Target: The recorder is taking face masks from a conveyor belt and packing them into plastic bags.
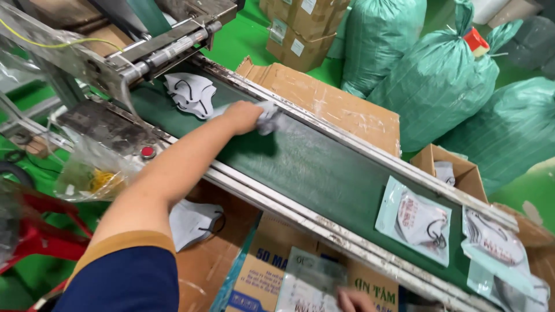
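My left hand (243,115) reaches across the green conveyor belt (324,167) and is closed on a grey-white face mask (269,118) held just over the belt. A small pile of loose masks (191,92) lies on the belt just beyond it, near the machine's outlet. At the bottom edge only the fingers of my right hand (354,300) show, resting on a clear plastic packet (306,286) over a printed carton; whether they grip it I cannot tell. Two sealed packets with masks (413,222) (494,242) lie on the belt to the right.
A metal packing machine (156,46) with a red button (148,152) stands at the left. One loose mask (193,222) lies on cardboard below the belt. Cardboard boxes (324,101) (454,170) and large green sacks (439,81) stand behind the belt.
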